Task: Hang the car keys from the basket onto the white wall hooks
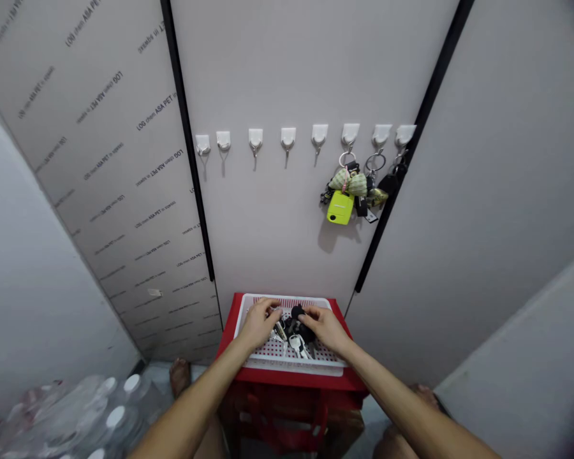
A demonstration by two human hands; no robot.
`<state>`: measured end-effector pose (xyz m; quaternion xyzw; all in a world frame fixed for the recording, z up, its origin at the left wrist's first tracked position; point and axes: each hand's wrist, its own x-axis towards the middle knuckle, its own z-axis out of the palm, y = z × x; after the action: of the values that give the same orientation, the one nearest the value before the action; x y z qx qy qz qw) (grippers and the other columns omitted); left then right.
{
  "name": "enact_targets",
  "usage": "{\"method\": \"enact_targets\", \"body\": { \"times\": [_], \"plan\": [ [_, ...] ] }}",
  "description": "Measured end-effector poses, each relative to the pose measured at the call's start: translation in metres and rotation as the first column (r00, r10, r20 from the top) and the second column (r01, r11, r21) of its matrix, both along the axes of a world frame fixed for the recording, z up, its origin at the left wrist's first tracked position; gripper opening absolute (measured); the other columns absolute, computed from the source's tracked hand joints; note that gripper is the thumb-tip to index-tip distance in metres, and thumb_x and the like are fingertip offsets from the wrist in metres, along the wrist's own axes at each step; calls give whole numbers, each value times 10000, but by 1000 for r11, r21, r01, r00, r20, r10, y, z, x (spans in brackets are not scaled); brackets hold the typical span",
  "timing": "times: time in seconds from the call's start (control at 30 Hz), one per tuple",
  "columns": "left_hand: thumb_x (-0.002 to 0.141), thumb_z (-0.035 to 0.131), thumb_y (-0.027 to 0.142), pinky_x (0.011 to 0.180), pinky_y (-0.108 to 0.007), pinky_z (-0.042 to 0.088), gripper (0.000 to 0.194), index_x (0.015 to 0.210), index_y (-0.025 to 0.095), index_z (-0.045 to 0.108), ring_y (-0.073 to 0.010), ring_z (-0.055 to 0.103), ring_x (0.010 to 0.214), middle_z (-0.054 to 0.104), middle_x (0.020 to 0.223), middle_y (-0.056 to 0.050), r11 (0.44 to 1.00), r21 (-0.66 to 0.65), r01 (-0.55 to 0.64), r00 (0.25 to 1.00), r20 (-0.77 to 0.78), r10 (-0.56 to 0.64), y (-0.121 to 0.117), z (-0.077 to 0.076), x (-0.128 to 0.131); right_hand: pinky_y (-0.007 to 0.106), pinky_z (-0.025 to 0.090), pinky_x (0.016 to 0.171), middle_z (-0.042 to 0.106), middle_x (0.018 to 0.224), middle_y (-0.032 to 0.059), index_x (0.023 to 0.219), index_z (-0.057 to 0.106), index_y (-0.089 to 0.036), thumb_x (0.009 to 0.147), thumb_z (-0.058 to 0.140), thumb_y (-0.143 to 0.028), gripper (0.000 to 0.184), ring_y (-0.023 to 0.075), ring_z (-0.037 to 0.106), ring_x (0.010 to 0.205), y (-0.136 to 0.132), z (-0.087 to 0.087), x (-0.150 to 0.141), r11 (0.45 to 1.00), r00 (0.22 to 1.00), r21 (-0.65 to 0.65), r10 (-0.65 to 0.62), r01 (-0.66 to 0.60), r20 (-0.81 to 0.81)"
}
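A white plastic basket (294, 364) with a perforated bottom holds a pile of keys (297, 344), some silver and some with dark fobs. My left hand (258, 324) reaches in from the left, fingers bent and closed over the keys at that side; what lies between the fingertips is hidden. From the right, my right hand (329, 326) pinches a small, rounded black fob (297, 311) with thumb and fingers. Both hands are low inside the basket, a short gap apart.
A red cloth-covered stand (306, 381) carries the basket against a white panel (268, 236). White adhesive hooks (288, 135) run along it in a row; key bunches, one with a yellow-green fob (340, 208), hang at the right. Clear plastic bottles (124, 421) stand lower left.
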<state>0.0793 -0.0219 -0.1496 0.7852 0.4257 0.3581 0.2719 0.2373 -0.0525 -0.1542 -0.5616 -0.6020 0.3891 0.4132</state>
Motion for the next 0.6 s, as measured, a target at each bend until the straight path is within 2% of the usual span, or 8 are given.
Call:
{"method": "enact_targets", "body": {
  "times": [0.13, 0.23, 0.33, 0.4, 0.47, 0.53, 0.6],
  "plan": [
    [635, 457, 272, 655, -227, 370, 279, 889, 172, 512, -113, 486, 699, 562, 801, -21, 978, -103, 181, 966, 204, -157, -5, -2, 14, 259, 388, 631, 584, 700, 37, 740, 555, -121, 612, 447, -249, 211, 141, 518, 656, 1, 7, -8, 997, 1000, 81, -4, 2, 25],
    [634, 432, 225, 548, -200, 370, 229, 833, 140, 508, -81, 476, 562, 555, 678, -5, 939, -287, 190, 911, 409, -59, -2, -5, 22, 250, 389, 633, 587, 693, 31, 732, 560, -128, 610, 442, -223, 195, 137, 523, 663, 1, 13, -10, 994, 999, 102, 29, -32, 34],
    [622, 432, 220, 451, -177, 328, 159, 728, 121, 495, -53, 424, 431, 503, 523, 29, 869, -457, 187, 860, 503, 79, 2, -4, 20, 238, 388, 585, 575, 629, 26, 663, 556, -126, 612, 442, -230, 162, 129, 514, 601, 0, 18, -8, 991, 993, 131, -53, 40, 102],
    [609, 448, 231, 430, -171, 311, 143, 692, 120, 484, -47, 414, 405, 488, 488, 39, 836, -503, 220, 841, 532, 99, 3, -1, 16, 235, 379, 568, 563, 595, 25, 612, 552, -130, 619, 438, -232, 153, 123, 501, 572, -2, 23, -6, 980, 975, 182, -110, 75, 191],
    [609, 449, 249, 423, -171, 308, 156, 695, 122, 479, -47, 419, 403, 492, 491, 38, 813, -527, 248, 830, 548, 102, 3, 2, 12, 235, 367, 588, 556, 606, 26, 606, 555, -139, 630, 428, -222, 153, 121, 492, 590, -5, 29, -7, 955, 946, 293, -145, 56, 290],
    [616, 444, 260, 435, -180, 324, 176, 720, 123, 479, -58, 436, 418, 496, 495, 35, 815, -537, 219, 844, 523, 118, 1, 7, 10, 231, 356, 592, 544, 623, 27, 613, 554, -147, 641, 416, -208, 153, 115, 480, 599, -6, 35, -9, 912, 914, 409, -184, 22, 362],
    [613, 459, 259, 510, -203, 370, 198, 755, 124, 486, -85, 489, 516, 534, 564, 9, 866, -480, 139, 861, 491, 134, -1, 14, 10, 223, 353, 557, 528, 601, 20, 607, 539, -148, 649, 403, -205, 153, 105, 467, 565, -5, 44, -12, 890, 906, 455, -200, 8, 374]
  ]
}}
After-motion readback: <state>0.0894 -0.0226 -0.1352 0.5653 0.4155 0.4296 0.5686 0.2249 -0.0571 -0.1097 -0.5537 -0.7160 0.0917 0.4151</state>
